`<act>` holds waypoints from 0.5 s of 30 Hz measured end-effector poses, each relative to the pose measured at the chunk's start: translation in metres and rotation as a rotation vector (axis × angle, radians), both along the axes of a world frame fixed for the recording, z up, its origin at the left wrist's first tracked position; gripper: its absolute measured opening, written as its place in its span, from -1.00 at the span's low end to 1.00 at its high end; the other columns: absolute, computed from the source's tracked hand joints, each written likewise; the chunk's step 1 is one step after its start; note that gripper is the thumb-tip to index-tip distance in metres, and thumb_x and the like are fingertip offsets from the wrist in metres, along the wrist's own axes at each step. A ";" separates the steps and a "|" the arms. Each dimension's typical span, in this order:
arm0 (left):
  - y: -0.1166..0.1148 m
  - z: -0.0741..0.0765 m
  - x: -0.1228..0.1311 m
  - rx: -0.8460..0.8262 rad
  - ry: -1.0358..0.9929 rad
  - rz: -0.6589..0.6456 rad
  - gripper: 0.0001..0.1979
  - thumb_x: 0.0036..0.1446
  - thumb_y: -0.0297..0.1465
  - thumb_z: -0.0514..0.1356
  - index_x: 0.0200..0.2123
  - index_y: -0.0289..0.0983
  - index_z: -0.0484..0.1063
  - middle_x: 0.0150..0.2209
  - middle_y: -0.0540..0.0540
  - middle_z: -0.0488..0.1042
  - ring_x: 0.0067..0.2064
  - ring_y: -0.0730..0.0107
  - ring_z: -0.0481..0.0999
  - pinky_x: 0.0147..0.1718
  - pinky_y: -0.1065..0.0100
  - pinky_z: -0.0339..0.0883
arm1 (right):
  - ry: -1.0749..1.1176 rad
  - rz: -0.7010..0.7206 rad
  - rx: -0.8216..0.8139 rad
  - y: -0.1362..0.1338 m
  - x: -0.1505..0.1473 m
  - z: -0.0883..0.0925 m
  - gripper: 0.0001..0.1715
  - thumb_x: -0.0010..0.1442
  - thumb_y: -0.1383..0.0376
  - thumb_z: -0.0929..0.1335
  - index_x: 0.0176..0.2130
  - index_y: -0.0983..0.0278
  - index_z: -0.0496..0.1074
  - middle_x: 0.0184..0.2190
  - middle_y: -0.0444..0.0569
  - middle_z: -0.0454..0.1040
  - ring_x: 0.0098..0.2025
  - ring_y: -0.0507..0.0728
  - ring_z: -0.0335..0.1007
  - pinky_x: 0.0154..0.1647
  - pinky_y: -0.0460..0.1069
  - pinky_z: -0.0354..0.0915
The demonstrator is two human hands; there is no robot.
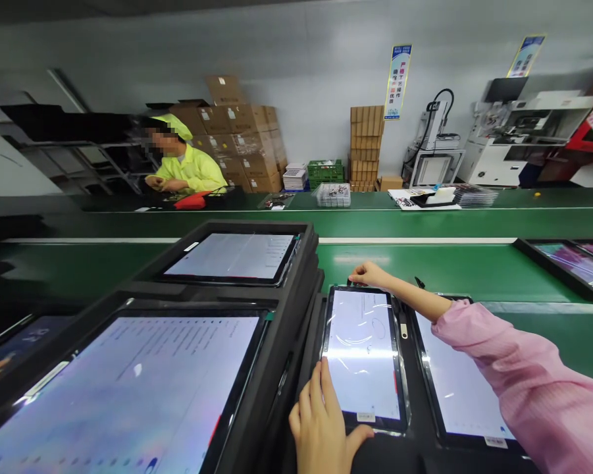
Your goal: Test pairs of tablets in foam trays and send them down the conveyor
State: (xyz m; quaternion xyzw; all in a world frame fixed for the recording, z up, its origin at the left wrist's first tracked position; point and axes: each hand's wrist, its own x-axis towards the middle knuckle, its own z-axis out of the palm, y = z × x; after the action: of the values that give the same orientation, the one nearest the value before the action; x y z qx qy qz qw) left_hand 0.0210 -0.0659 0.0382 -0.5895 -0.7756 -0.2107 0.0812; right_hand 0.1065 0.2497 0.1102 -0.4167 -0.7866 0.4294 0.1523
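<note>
A tablet (362,355) with a lit, mostly white screen lies in a black foam tray (313,342) in front of me. My left hand (323,424) rests along its lower left edge, fingers stretched and the thumb near the bottom edge. At the far edge of that tablet, my right hand (368,274) is closed in a pinch; a small dark piece shows at the fingertips, too small to name. Beneath my right forearm lies a second lit tablet (466,382), partly covered by the pink sleeve (518,368).
On the left, stacked black foam trays (271,368) carry a large near tablet (143,388) and another tablet (232,257). A green conveyor (399,260) runs across. More tablets (572,263) lie at right. Across it, a person in yellow (192,168) works near cartons (247,145).
</note>
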 end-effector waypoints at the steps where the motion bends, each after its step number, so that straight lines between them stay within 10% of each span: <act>1: 0.000 0.001 0.000 -0.005 -0.002 0.009 0.23 -0.20 -0.14 0.51 0.40 -0.34 -0.10 0.21 -0.39 0.36 0.15 -0.08 0.37 0.00 0.09 0.25 | 0.013 -0.008 -0.015 0.000 0.001 -0.002 -0.53 0.10 0.00 0.43 -0.54 0.34 0.48 -0.64 -0.12 0.40 -0.56 -0.03 0.22 -0.51 -0.12 0.15; 15: -0.002 0.004 0.004 -0.027 -0.051 0.030 0.31 -0.18 -0.22 0.49 0.43 -0.32 -0.33 0.20 -0.39 0.35 0.16 -0.12 0.36 0.04 0.05 0.20 | 0.041 -0.083 -0.093 0.000 -0.001 -0.010 -0.63 0.06 0.16 0.46 -0.62 0.32 0.42 -0.69 -0.17 0.32 -0.59 -0.05 0.14 -0.51 -0.10 0.06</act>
State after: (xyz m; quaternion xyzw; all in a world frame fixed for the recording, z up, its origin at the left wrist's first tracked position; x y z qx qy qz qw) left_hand 0.0246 -0.0676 0.0423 -0.5733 -0.7888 -0.2140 0.0567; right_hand 0.1051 0.2497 0.1002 -0.4466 -0.7448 0.4671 0.1663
